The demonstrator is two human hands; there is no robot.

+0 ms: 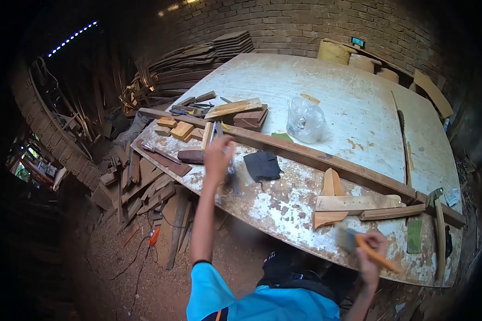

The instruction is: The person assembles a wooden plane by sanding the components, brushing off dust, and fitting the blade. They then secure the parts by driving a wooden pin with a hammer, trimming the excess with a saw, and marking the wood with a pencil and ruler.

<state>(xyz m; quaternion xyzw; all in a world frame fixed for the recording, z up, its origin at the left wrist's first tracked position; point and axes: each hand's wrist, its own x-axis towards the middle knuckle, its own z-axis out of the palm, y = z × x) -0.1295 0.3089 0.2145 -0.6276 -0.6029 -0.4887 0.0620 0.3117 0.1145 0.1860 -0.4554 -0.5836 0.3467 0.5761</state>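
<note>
My right hand (370, 257) is closed around the orange handle of a brush (377, 254). Its greyish head is blurred and close to the front edge of the table (284, 224). Over the left part of the table, my left hand (218, 155) has its fingers curled among tools, and what they grip is mostly hidden. Metal strips show above and below that hand. Beside it lie a brown wooden block (190, 156) and a black cloth (262, 166). Shaped pale wood pieces (359, 203) lie joined in a cross-like form left of a hammer (439, 235).
A long wooden beam (305, 152) crosses the table. Behind it stands a clear plastic bag (305, 120). Small wood blocks (182, 130) and pliers (190, 111) sit at the left. Scrap wood (139, 187) and an orange object with a cord (154, 236) are on the floor.
</note>
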